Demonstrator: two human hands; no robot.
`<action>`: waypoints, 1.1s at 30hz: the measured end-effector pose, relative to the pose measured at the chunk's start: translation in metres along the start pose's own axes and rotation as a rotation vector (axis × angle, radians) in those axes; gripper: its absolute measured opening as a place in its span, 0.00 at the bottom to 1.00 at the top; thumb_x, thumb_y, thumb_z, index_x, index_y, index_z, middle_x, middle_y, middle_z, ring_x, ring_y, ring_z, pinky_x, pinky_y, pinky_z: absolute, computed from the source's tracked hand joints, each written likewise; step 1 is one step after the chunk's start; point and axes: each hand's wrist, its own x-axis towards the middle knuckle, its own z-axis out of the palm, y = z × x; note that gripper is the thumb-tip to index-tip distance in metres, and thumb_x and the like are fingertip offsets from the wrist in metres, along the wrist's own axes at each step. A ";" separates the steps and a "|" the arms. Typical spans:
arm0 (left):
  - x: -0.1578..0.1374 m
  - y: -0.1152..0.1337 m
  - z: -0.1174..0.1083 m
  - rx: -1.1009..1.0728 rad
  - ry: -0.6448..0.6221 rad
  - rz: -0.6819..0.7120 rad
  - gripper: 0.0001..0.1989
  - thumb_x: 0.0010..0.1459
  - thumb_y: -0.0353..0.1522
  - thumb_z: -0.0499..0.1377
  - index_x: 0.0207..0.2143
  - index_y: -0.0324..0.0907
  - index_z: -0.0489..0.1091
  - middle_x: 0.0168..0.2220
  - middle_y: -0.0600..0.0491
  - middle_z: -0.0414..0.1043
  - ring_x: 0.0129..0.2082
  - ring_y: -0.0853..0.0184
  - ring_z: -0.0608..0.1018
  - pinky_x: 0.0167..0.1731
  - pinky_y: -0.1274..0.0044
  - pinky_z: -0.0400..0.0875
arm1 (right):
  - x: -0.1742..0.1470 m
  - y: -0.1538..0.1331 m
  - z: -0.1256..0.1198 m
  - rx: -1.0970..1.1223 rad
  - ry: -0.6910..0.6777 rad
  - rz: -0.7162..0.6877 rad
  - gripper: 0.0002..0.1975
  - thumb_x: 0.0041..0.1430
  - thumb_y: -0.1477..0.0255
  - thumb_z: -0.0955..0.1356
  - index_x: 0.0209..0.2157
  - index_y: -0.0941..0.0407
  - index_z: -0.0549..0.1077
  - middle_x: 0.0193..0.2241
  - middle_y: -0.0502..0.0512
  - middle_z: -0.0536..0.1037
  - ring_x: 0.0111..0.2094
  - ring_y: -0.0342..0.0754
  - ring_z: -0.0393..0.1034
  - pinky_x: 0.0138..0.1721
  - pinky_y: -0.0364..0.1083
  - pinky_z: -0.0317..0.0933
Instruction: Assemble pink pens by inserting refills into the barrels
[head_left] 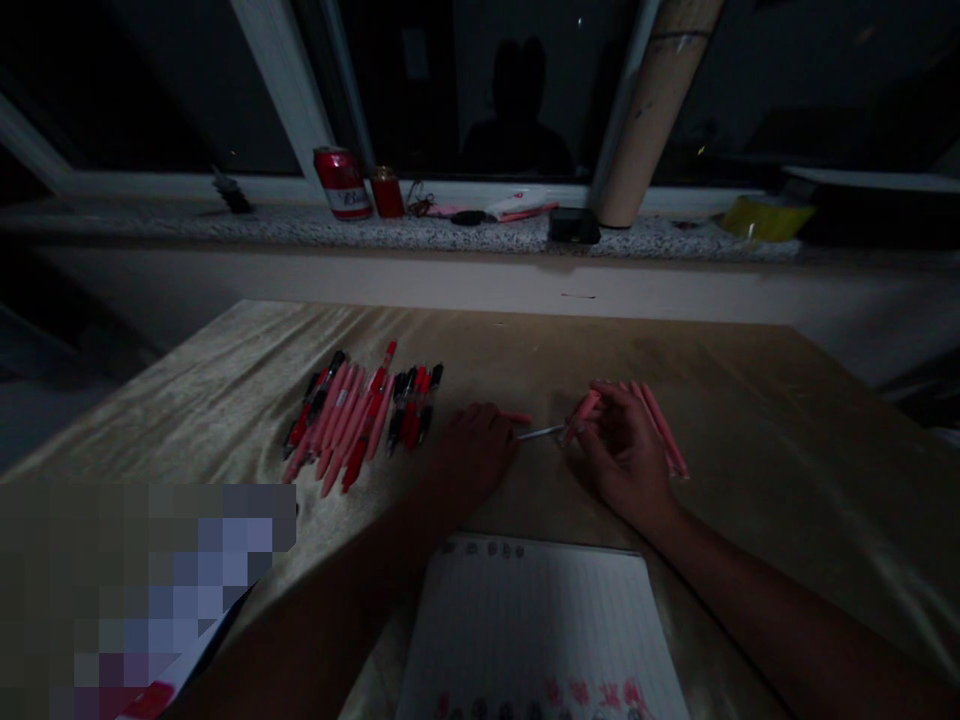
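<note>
My left hand [476, 445] is palm down, its fingers closed at one end of a thin pale pen refill [538, 433]. A short pink pen piece [517, 417] lies just beyond those fingertips. My right hand [619, 440] pinches a pink pen barrel [587, 404], close to the other end of the refill; whether the two are joined is too dark to tell. Beside the right hand, on its outer side, several pink pens [664, 430] lie in a row, partly hidden by the hand. Left of my left hand is a spread of pink, red and black pens [349, 410].
A lined notebook [536, 620] with red and dark scribbles lies open before me on the cloth-covered table [787, 480]. The stone windowsill [285, 228] holds a red can [343, 185], a small jar [387, 192], a tall cardboard tube [652, 120] and yellow tape [769, 217]. The lower left is pixelated.
</note>
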 end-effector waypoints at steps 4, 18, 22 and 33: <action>0.000 -0.001 0.001 -0.007 -0.004 0.016 0.13 0.63 0.33 0.47 0.45 0.42 0.67 0.41 0.49 0.68 0.43 0.64 0.70 0.46 0.69 0.62 | 0.001 -0.002 0.000 -0.009 -0.019 -0.034 0.14 0.56 0.73 0.66 0.45 0.52 0.64 0.34 0.52 0.70 0.34 0.46 0.67 0.38 0.49 0.64; -0.001 0.004 -0.009 -0.139 0.029 -0.064 0.19 0.51 0.29 0.56 0.47 0.45 0.68 0.37 0.50 0.68 0.41 0.61 0.69 0.45 0.68 0.63 | -0.001 -0.005 0.000 -0.089 -0.142 0.087 0.10 0.56 0.72 0.66 0.41 0.54 0.65 0.33 0.54 0.71 0.34 0.45 0.68 0.37 0.47 0.64; 0.000 0.002 -0.010 -0.080 0.004 -0.078 0.13 0.53 0.29 0.54 0.42 0.40 0.70 0.36 0.48 0.67 0.39 0.61 0.70 0.44 0.68 0.64 | 0.000 -0.003 -0.001 -0.098 -0.103 0.061 0.10 0.55 0.73 0.66 0.41 0.53 0.66 0.34 0.54 0.72 0.34 0.45 0.68 0.37 0.48 0.64; 0.001 0.000 -0.009 -0.193 0.069 -0.020 0.13 0.62 0.29 0.46 0.44 0.41 0.67 0.37 0.48 0.68 0.39 0.64 0.70 0.43 0.69 0.64 | 0.000 -0.004 -0.001 -0.099 -0.110 0.071 0.10 0.56 0.73 0.66 0.41 0.53 0.65 0.34 0.53 0.71 0.35 0.45 0.68 0.38 0.47 0.64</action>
